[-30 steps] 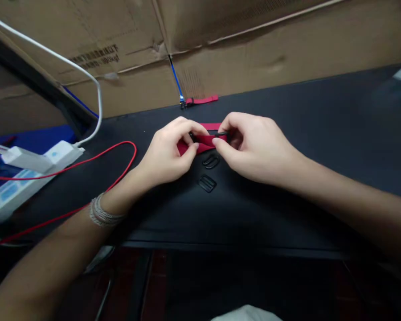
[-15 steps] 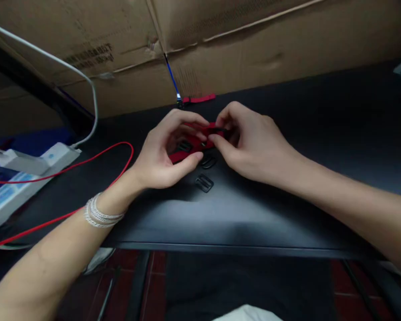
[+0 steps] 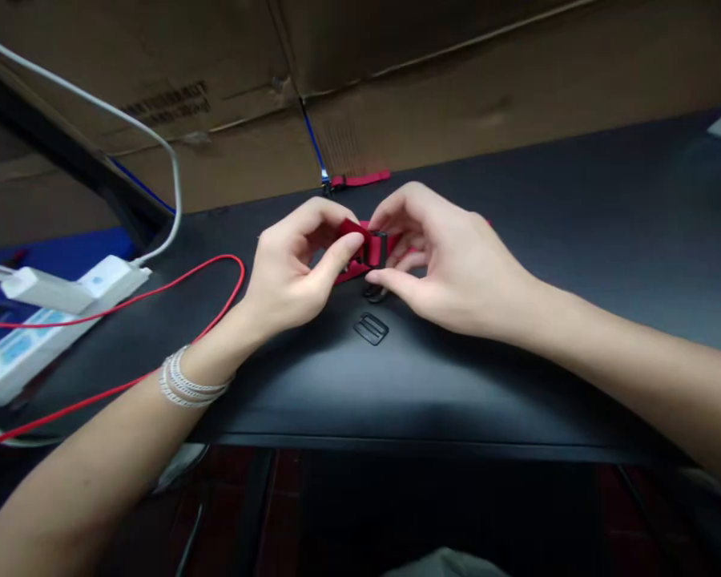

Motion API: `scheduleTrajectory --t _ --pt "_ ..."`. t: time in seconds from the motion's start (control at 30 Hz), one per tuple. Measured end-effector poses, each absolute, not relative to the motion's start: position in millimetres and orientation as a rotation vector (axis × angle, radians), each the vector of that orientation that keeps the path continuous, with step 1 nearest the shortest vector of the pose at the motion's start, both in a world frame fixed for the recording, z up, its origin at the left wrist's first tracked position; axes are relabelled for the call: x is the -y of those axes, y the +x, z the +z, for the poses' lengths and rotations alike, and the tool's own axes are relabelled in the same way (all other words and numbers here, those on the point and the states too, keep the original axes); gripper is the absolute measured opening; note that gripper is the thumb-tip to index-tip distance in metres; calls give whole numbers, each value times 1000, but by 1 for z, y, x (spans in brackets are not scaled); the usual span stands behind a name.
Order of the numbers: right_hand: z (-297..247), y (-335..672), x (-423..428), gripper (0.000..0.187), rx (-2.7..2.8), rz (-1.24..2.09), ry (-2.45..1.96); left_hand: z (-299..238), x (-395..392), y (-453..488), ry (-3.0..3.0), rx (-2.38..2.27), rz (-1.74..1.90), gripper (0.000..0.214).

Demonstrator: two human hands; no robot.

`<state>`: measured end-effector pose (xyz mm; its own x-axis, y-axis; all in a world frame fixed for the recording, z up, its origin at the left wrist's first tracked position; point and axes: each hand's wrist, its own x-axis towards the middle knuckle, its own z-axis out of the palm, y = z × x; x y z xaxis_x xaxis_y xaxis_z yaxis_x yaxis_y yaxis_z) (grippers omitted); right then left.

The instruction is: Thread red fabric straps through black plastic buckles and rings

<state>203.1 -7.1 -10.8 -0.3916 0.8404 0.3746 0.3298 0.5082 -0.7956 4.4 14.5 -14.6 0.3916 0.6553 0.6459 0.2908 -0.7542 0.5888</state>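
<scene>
Between thumb and fingers, my left hand pinches the end of a red webbing strap. The strap passes through a black slide buckle, which my right hand grips by its edges. More red strap lies behind and under both hands, partly hidden by the fingers. A second black slide buckle rests flat on the table just in front of the hands. Another black fitting shows partly below my right thumb; its shape is mostly covered.
Against the cardboard at the back lies a short red strap beside a blue cord. To the left are a white power strip, a red cable and a white cable. The black table's front edge runs below.
My left hand has closed from a loose curl onto the strap end. The buckle in my right hand has turned upright, with the strap now seen through it.
</scene>
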Motion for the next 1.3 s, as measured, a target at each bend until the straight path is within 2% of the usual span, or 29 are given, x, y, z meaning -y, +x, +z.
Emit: scheduleTrajectory --t 0.4,0.6,1.03,1.13,1.3 --pt "-10 205 9 23 2075 515 -1020 -12 -7 8 2200 -883 1229 22" --pt "-8 202 11 27 1992 597 -1006 -14 -10 6 2263 -779 1276 28" --pt "-8 202 12 21 1946 662 -985 -13 -9 7 2249 -804 1240 19" --pt "-8 202 12 22 1953 614 -1031 -12 -9 7 2240 -849 1250 23" --pt "-5 203 13 35 1978 566 -1024 -13 -10 6 2272 -768 1245 12"
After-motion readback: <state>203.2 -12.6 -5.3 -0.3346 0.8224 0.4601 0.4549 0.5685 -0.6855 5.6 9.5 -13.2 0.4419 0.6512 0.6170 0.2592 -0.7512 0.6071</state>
